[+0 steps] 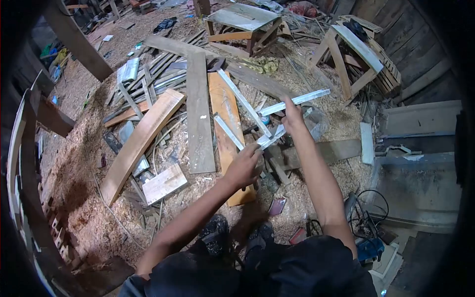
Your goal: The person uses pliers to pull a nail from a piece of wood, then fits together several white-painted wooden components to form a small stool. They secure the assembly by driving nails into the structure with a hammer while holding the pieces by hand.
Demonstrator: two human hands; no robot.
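Note:
A frame of pale wooden strips (242,101) is held out in front of me, with several bars meeting at angles. My left hand (243,166) is closed on its near end, by a short crossbar. Farther right, my right hand (293,116) grips the bar (316,95) that points to the upper right. Beneath the frame lies an orange-brown board (225,99), and left of that a long grey plank (199,114). A small blue round object (265,120) shows between the strips. The fingertips of both hands are partly hidden.
Wood shavings (84,168) cover the floor. A curved plank (143,143) and a short pale block (165,184) lie left. Low wooden stands (242,20) are at the back. A blue power tool (370,249) with a black cord lies lower right, near a panel (415,190).

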